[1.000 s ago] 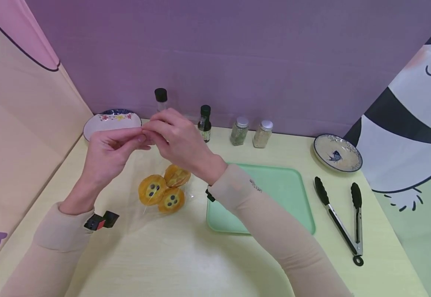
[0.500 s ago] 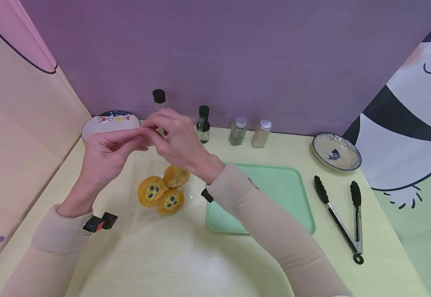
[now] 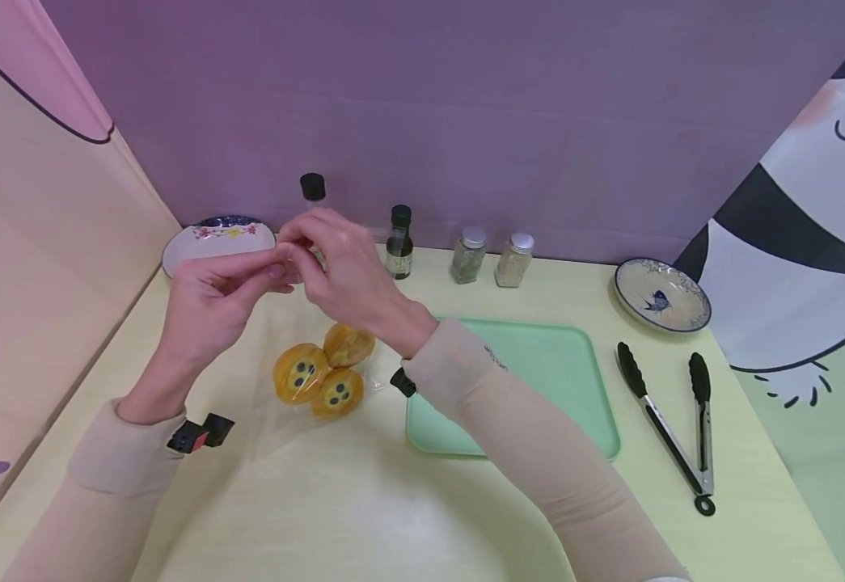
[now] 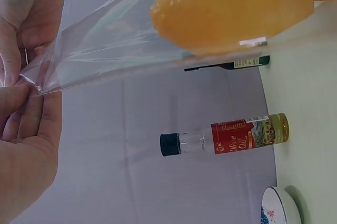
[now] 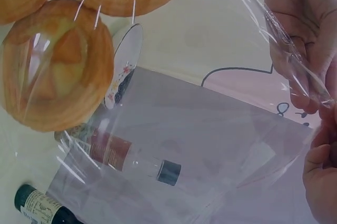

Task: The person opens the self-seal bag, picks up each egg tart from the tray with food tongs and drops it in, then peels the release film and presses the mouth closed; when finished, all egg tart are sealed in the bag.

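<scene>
My left hand [image 3: 214, 307] and right hand [image 3: 345, 263] meet in the head view, fingertips together at the gathered top of a clear plastic bag [image 4: 100, 45]. Both hands pinch the film there, and it stretches down toward three round golden pastries inside. Two carry dark berries in a pale centre, such as the front blueberry pastry [image 3: 338, 394]. The third, a fruit pastry [image 5: 58, 71], has orange pieces on top. In the left wrist view the bag's top is drawn to a narrow point between the fingers.
A mint green tray [image 3: 538, 388] lies right of the pastries, with open black-tipped tongs [image 3: 673, 440] beyond it. Along the back stand an olive oil bottle [image 4: 231, 134], a dark bottle [image 3: 399, 246] and two spice jars [image 3: 469, 257]. Plates sit at back left [image 3: 196, 246] and back right [image 3: 662, 295].
Both hands stay in nearly the same place at the top of the bag. The right hand's fingers have shifted slightly.
</scene>
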{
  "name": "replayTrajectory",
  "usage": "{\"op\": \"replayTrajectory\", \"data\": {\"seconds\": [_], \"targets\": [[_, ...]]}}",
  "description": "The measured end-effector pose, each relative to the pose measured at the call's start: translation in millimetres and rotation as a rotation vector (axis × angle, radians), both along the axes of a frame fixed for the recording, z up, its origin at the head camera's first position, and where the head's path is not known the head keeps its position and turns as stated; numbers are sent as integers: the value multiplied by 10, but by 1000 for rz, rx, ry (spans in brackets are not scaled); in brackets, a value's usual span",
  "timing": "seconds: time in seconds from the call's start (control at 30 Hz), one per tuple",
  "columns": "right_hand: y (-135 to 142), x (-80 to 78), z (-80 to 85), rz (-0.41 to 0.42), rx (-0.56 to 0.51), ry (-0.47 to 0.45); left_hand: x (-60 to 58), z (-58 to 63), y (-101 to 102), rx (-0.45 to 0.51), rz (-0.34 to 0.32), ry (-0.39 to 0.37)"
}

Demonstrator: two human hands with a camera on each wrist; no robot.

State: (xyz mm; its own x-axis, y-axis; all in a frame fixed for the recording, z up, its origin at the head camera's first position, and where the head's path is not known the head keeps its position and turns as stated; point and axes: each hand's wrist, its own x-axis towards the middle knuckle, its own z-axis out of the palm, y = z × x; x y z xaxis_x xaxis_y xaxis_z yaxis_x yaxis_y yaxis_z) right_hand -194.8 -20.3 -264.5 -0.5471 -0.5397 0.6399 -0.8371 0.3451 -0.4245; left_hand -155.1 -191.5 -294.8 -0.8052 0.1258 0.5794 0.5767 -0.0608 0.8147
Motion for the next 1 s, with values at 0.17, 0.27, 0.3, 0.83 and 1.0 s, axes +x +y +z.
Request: {"op": "replayTrajectory", "data": {"seconds": [0.17,0.27,0.3,0.83,1.0], "targets": [[-13,-3,13,-14,-2,-97,-17,-9,4,-1,0,9],[-23,0,25,-13,-16,-134,-15,-10,-7,-21,11,17],[-28,2,32,-14,-19,-154,-14,-10,-11,-25,14,18],[-26,-22,9,-10,-96,-250,-14,4,15,-24,16,15],[17,-37,-11,-11,-95,-175,-12,9,7,-38,34,11]]}}
